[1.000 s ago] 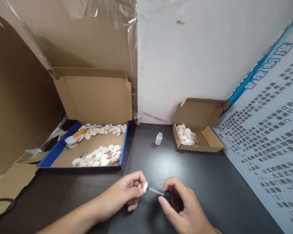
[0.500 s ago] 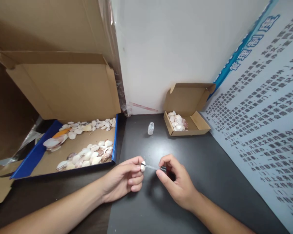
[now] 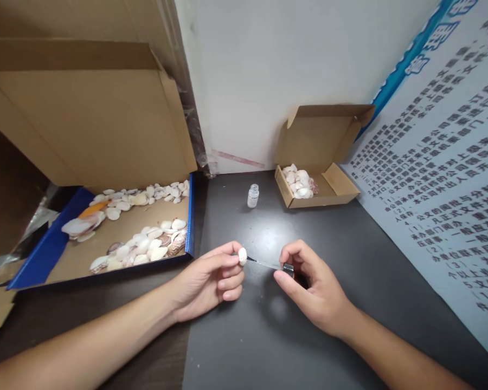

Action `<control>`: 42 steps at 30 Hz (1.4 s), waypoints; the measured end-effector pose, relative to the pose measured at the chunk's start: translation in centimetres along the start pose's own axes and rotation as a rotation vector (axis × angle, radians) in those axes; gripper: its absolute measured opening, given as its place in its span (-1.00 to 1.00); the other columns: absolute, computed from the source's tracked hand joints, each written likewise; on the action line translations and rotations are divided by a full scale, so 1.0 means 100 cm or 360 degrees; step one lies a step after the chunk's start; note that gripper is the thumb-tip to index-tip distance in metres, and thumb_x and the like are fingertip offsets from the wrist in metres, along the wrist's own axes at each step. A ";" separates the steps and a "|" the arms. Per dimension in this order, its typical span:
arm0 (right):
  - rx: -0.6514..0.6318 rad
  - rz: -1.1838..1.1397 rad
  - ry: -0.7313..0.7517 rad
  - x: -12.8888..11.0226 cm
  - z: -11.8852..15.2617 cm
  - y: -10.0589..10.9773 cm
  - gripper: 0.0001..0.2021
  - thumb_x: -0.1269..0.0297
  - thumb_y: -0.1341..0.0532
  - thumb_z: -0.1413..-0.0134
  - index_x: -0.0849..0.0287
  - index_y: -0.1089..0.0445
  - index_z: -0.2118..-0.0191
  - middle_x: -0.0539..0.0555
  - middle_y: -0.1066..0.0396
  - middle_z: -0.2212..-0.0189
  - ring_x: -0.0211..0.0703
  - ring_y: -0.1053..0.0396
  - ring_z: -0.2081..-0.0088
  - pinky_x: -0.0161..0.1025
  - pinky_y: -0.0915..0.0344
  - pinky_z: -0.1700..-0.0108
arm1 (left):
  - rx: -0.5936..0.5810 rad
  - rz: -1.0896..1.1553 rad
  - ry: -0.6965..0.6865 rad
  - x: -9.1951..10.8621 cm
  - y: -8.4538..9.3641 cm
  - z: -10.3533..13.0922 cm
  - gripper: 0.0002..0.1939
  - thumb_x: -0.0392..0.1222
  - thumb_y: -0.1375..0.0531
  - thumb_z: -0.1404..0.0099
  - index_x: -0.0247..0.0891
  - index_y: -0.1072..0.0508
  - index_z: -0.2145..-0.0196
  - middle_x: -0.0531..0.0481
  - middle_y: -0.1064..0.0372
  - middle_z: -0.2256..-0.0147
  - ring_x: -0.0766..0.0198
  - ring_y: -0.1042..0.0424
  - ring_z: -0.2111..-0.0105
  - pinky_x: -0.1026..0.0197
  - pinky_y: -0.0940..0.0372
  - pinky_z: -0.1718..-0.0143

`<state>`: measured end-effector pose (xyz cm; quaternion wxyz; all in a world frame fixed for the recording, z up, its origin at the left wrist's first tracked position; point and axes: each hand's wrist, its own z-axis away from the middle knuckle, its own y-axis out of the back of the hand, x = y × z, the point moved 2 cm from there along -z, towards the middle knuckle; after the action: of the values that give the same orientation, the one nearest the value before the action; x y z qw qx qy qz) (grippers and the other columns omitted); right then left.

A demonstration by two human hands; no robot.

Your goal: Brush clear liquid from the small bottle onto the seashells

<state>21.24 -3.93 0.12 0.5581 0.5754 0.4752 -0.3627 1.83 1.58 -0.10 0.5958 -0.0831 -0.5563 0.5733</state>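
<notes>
A small white shell (image 3: 243, 257) is pinched between the thumb and fingertips of my left hand (image 3: 211, 281). My right hand (image 3: 313, 290) grips the black cap of a thin brush applicator (image 3: 268, 265), whose clear stem points left. Its dark bristle tip lies close beside the shell; whether it touches cannot be made out. Beyond both hands, a small clear glass bottle (image 3: 252, 196) with a pale label stands uncapped on the dark tabletop.
On the left, a blue-edged cardboard box (image 3: 75, 260) with a raised lid holds many shells (image 3: 146, 244). A smaller cardboard box (image 3: 325, 202) at the back right contains white shells (image 3: 299, 182). A white wall and a printed poster (image 3: 439, 206) border the table.
My right hand has shifted right, and the brush tip has drawn back from the shell's face to its side. The shell stays in my left hand; the whole view has tilted down slightly.
</notes>
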 end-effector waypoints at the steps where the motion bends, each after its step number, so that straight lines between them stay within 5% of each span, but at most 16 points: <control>1: -0.0007 -0.0007 -0.0003 0.000 0.000 -0.001 -0.88 0.32 -0.18 -0.19 0.05 -0.17 0.25 -0.16 -0.08 0.55 -0.29 -0.06 0.57 -0.35 -0.07 0.54 | 0.0000 -0.0003 0.0001 0.000 0.000 0.000 -0.86 -0.36 -0.08 -0.35 -0.27 -0.34 0.39 0.17 0.08 0.55 0.46 0.10 0.61 0.33 0.02 0.55; 21: -0.0051 -0.0050 0.0014 -0.003 0.013 -0.009 -0.90 0.37 -0.10 -0.29 0.01 -0.17 0.18 -0.13 -0.14 0.48 -0.29 -0.17 0.51 -0.37 -0.17 0.47 | -0.0079 -0.0018 0.0001 -0.003 0.005 0.004 -0.97 -0.30 -0.19 -0.29 -0.25 -0.37 0.32 0.15 -0.02 0.48 0.48 0.06 0.59 0.33 0.00 0.53; 29: 0.0267 -0.0096 0.0184 0.002 -0.010 -0.023 -0.93 0.38 -0.11 -0.24 0.06 -0.18 0.25 -0.12 -0.14 0.50 -0.29 -0.11 0.52 -0.36 -0.12 0.47 | 0.0018 0.0065 -0.0116 0.001 0.001 0.005 -0.90 -0.25 -0.18 -0.31 -0.24 -0.31 0.37 0.18 0.06 0.56 0.45 0.11 0.61 0.33 0.05 0.55; 37: -0.0115 0.0012 0.0158 -0.003 -0.006 -0.028 -0.80 0.40 -0.22 -0.10 0.07 -0.13 0.29 -0.20 -0.04 0.60 -0.34 -0.05 0.62 -0.38 -0.03 0.57 | 0.0056 0.0150 -0.0106 0.001 0.002 0.005 -0.92 -0.29 -0.20 -0.26 -0.24 -0.32 0.33 0.19 0.03 0.58 0.45 0.11 0.61 0.34 0.04 0.55; 42: -0.0254 0.0069 -0.0031 -0.005 -0.006 -0.021 -0.87 0.34 -0.16 -0.19 0.07 -0.13 0.28 -0.18 -0.05 0.60 -0.31 -0.08 0.61 -0.35 -0.04 0.56 | 0.0085 0.0142 -0.0098 0.002 0.002 0.005 -0.89 -0.29 -0.21 -0.26 -0.23 -0.30 0.35 0.19 0.03 0.57 0.46 0.11 0.61 0.34 0.03 0.55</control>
<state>19.04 -3.58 0.03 0.6145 0.5357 0.4846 -0.3171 1.24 1.52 0.02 0.5543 -0.0743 -0.5545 0.6162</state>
